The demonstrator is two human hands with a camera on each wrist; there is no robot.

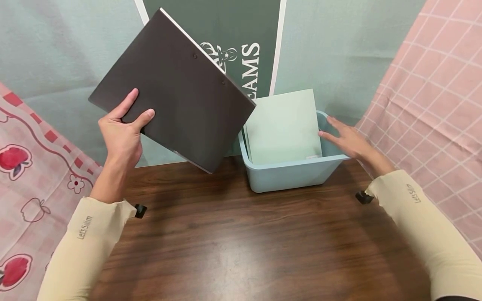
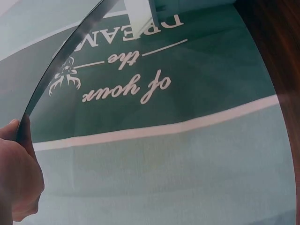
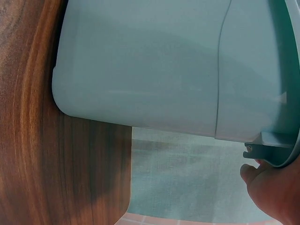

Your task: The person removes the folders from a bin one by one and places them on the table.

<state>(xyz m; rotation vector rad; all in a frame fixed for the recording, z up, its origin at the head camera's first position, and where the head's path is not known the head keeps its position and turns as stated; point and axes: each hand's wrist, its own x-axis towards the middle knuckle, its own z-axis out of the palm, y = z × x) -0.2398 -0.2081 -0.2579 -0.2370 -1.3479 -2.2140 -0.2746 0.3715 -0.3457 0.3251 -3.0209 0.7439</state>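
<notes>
My left hand [image 1: 122,129] grips a dark grey file folder [image 1: 180,88] by its lower left edge, with thumb and index finger spread on the near face. The folder is held up tilted in front of the backdrop, and two small rivets show near its upper edge. In the left wrist view the folder [image 2: 61,58] appears nearly edge-on. Its lower right corner overlaps a pale green folder [image 1: 284,127] standing in a light blue plastic bin [image 1: 290,175]. My right hand [image 1: 350,140] holds the bin's right rim, thumb on the inner side near the pale green folder. The right wrist view shows fingers under the rim [image 3: 276,154].
The bin stands at the back of a dark brown wooden table [image 1: 233,234]. Behind it hangs a green backdrop cloth [image 1: 339,54] with white lettering. A pink checked cloth [image 1: 433,108] borders the right side, and an apple-print cloth [image 1: 37,179] the left.
</notes>
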